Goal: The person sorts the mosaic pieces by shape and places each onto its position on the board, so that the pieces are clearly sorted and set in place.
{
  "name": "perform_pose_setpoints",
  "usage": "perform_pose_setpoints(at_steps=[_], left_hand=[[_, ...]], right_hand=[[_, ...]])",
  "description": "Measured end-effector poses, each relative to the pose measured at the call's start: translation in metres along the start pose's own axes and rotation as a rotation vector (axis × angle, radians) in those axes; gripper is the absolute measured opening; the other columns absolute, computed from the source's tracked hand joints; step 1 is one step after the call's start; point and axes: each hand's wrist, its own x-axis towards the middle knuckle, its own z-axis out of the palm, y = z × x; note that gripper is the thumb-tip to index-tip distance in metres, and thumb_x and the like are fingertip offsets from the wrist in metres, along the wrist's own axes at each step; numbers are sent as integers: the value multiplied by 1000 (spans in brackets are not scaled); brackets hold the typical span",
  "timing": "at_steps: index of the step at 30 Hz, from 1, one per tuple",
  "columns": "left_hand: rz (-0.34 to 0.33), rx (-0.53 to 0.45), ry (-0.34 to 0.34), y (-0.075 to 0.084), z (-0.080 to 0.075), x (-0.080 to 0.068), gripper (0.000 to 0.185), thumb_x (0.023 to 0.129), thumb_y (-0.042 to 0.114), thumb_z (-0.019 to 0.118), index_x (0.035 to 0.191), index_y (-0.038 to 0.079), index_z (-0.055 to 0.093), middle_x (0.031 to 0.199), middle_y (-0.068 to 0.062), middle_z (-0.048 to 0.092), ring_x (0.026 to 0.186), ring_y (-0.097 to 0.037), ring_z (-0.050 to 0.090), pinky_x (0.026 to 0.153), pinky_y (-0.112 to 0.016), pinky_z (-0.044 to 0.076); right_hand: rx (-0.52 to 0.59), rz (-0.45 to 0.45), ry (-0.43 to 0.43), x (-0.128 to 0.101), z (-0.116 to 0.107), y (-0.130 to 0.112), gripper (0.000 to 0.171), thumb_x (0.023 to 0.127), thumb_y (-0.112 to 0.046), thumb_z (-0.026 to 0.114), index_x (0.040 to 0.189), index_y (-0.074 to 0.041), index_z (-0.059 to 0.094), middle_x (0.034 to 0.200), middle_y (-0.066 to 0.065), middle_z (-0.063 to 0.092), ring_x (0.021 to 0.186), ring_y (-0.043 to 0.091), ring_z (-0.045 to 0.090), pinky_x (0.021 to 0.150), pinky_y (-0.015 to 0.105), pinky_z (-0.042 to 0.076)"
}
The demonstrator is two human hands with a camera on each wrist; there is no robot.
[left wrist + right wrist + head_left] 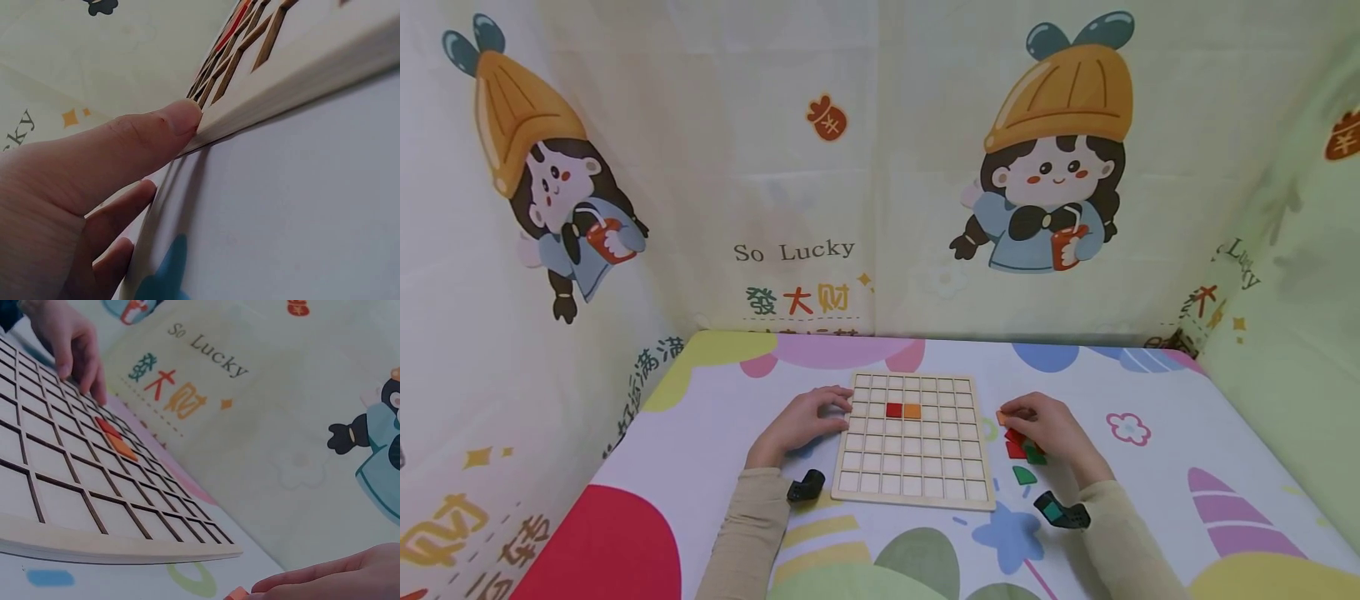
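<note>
A wooden grid board (911, 503) lies on the table, a red square tile (893, 410) and an orange square tile (912, 411) side by side in its cells. My left hand (808, 419) rests against the board's left edge, its thumb touching the rim in the left wrist view. Right of the board, my right hand (1047, 423) pinches a small orange piece (1002, 417) between thumb and fingertips; only a corner of that orange piece (237, 593) shows in the right wrist view. Loose red pieces (1015, 451) and a green piece (1036, 456) lie partly beneath this hand.
A green quarter-round piece (1023, 475) lies just nearer me than the loose pieces. The patterned cloth (1150, 500) covers the table. Behind it and at both sides rise printed fabric walls (917, 167). Each wrist carries a small black camera (807, 486).
</note>
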Motion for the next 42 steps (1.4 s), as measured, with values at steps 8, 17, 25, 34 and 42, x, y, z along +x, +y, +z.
perform_pose_setpoints(at_steps=[8,17,25,34,42], left_hand=[[-8,-2,4,0,0,1,19,85,16,76,104,15,72,138,0,57,137,-25,42,114,-47,30],[-8,-4,5,0,0,0,19,85,15,75,103,14,71,138,0,57,137,-25,41,115,-47,29],[-12,-15,12,2,0,-1,20,85,15,76,104,13,72,138,-1,57,136,-25,42,114,-48,30],[2,5,11,1,-1,-1,20,85,14,76,104,12,72,137,-1,57,136,-26,43,114,-47,30],[8,1,9,0,0,0,19,85,14,76,104,13,72,137,-1,58,136,-25,42,114,-47,30]], right_hand=[[-34,-52,5,2,5,-3,22,89,-12,71,110,-6,73,106,11,64,88,22,59,77,37,56],[-70,-109,27,2,11,-7,23,87,-17,74,107,-5,73,98,8,62,80,19,53,70,33,48],[-70,-148,4,2,9,-6,24,88,-20,73,107,-6,74,96,5,62,82,18,54,73,35,50],[-35,-164,-28,0,7,-5,28,88,-15,72,113,-3,72,105,8,62,90,20,56,77,35,53],[-53,-176,-28,1,8,-4,25,89,-17,73,111,-5,73,101,5,62,86,17,56,74,34,52]])
